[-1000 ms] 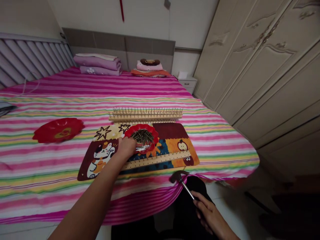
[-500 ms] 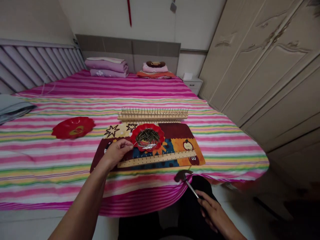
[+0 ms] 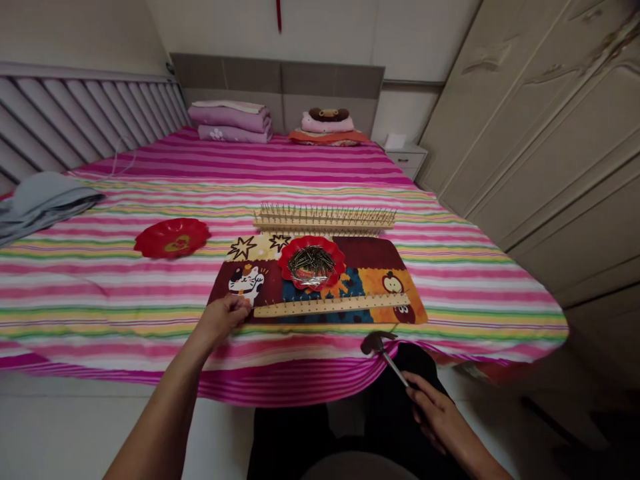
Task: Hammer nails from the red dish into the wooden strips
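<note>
My right hand (image 3: 433,410) is wrapped around the handle of a claw hammer (image 3: 379,342), its head just beyond the front edge of the bed, above my knee. Fingertips of my left hand (image 3: 227,319) are pinched together at the left end of a narrow wooden strip (image 3: 330,307); they seem to hold a nail, mostly hidden. Rows of dark holes or nail heads run along the strip, and several nails stick up from its back edge. Behind it a red scalloped dish (image 3: 285,261) holds a heap of nails (image 3: 313,263). All these rest on a patterned mat (image 3: 357,252).
Beyond the mat lies a stack of wooden strips (image 3: 325,223) bristling with upright nails. A second red dish (image 3: 173,238) is to the left on the striped bed sheet (image 3: 125,300). Folded clothes (image 3: 55,200) lie far left. Wardrobe doors (image 3: 540,147) rise on the right.
My left hand has moved from beside the nail dish down to the left end of the strip. The hammer stays in my right hand. The view has shifted slightly.
</note>
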Motion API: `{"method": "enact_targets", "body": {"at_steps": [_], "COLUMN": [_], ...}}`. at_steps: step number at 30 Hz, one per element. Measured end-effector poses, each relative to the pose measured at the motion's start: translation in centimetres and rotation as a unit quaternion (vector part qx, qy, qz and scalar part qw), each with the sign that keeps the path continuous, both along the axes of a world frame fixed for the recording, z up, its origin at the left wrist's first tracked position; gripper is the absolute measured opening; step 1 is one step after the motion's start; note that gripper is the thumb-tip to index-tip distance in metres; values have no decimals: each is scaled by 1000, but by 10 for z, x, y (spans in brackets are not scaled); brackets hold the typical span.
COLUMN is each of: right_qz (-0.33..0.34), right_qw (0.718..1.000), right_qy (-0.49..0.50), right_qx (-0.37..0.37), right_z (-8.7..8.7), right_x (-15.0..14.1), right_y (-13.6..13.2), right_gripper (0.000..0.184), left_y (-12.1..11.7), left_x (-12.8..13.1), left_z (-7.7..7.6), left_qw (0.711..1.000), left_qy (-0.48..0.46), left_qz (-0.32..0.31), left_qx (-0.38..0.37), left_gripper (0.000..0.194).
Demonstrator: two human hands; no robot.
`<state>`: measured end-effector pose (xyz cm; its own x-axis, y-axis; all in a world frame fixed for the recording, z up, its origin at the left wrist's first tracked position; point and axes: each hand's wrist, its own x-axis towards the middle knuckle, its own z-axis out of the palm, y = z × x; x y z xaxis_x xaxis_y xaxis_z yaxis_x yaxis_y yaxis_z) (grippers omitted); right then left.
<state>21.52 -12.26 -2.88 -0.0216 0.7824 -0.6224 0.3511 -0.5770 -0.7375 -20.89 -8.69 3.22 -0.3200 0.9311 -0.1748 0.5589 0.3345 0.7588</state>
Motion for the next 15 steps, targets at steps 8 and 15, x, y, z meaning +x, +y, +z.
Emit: {"method": "enact_targets", "body": {"at_steps": [8,15], "right_qz": [-1,-2], "right_qw": [1000,1000], "right_qy": [-2,-4], "right_qx": [-5,-11], "right_z": [0,5], "right_x": [1,-1], "right_y": [-1,0], "right_gripper": [69,69], "left_y": [8,9], "left_x": [1,4], "left_z": [4,9], "left_qw": [994,987], "left_qy": [93,141], "left_qz": [-38,-39], "left_qx": [-33,-64], "left_gripper": [26,25]}}
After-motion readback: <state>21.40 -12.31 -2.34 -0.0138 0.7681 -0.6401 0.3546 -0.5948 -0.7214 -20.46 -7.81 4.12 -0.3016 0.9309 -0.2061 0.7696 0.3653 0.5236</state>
